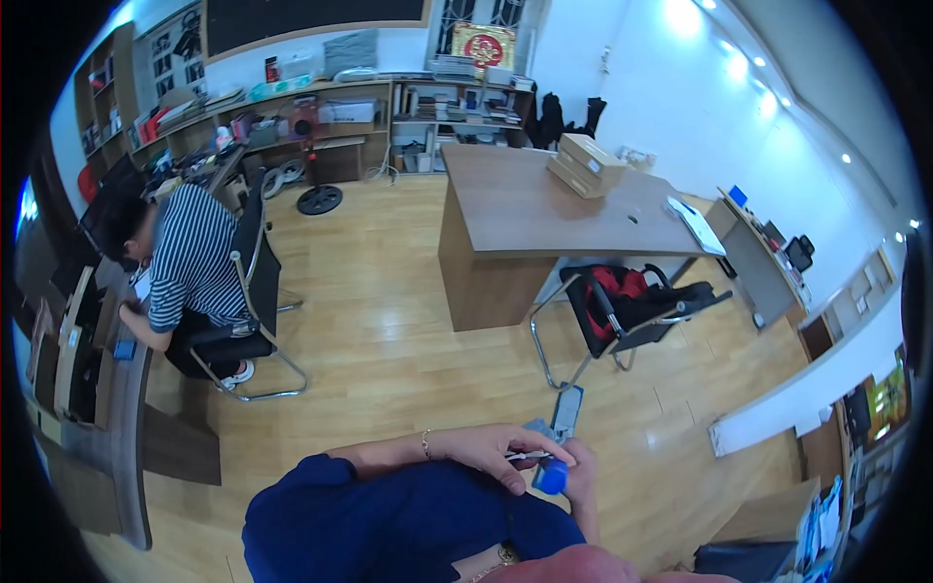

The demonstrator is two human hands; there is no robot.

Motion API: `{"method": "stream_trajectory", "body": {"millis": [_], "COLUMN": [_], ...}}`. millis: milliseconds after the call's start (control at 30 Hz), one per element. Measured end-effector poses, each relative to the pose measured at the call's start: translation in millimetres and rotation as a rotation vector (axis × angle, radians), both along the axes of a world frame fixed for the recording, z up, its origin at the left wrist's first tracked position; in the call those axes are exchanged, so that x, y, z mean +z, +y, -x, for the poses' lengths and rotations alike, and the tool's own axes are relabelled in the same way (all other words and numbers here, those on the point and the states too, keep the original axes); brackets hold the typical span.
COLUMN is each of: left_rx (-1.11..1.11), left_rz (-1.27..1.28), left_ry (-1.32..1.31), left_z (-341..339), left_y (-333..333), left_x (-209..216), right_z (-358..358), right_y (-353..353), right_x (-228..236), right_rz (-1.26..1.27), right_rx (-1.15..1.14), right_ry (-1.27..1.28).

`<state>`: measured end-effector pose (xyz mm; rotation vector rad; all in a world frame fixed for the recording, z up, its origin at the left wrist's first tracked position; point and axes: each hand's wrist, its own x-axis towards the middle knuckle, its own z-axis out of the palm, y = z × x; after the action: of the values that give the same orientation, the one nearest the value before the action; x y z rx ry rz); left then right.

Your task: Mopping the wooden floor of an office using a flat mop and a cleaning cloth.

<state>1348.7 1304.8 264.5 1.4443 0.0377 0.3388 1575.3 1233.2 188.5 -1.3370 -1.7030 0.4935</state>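
Close to my body, my two hands meet over a small blue case. My left hand [491,454], with a thin bracelet at the wrist, reaches in from the left, its thumb and fingers closed around something slim and whitish. A round, bright blue knob-like piece [552,477] shows just below its fingertips; what it belongs to is partly hidden. My right hand [582,471] curls around the right side of the blue case, mostly behind the left fingers. The case's grey-blue lid [568,413] stands raised beyond the hands.
Ahead stands a brown desk [486,209] bearing cardboard boxes [586,165]. A black chair [622,316] with red and black cloth is at its near side. On the left, a person in a striped shirt [199,255] sits at another desk [131,418]. A pedestal fan [319,199] stands farther back.
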Motion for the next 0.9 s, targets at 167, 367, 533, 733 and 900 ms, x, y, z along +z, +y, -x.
{"method": "stream_trajectory", "body": {"millis": [167,367,533,733,900], "left_rx": [0.043,-0.023,-0.316,-0.212,-0.166], "left_rz": [0.691,1.076,0.930,-0.327,-0.804], "left_ry": [0.077,0.011,-0.205,-0.034,-0.028], "left_z": [-25,-48,-77,-141,-198], "left_y": [-19,-50,-66,-72,-67], "left_x": [-52,-75,-87,-106,-183], "right_z": [-19,-15,-4,7,37], "right_y": [-66,-133,-182,-202,-204], "right_x": [49,73,65,70,88], "right_rz": [-0.167,-0.511,-0.382,-0.314,-0.290], "right_rx": [-0.165,-0.216,-0.244,-0.049,-0.063], "right_ry": [0.144,0.242,0.345,0.159,0.170]}}
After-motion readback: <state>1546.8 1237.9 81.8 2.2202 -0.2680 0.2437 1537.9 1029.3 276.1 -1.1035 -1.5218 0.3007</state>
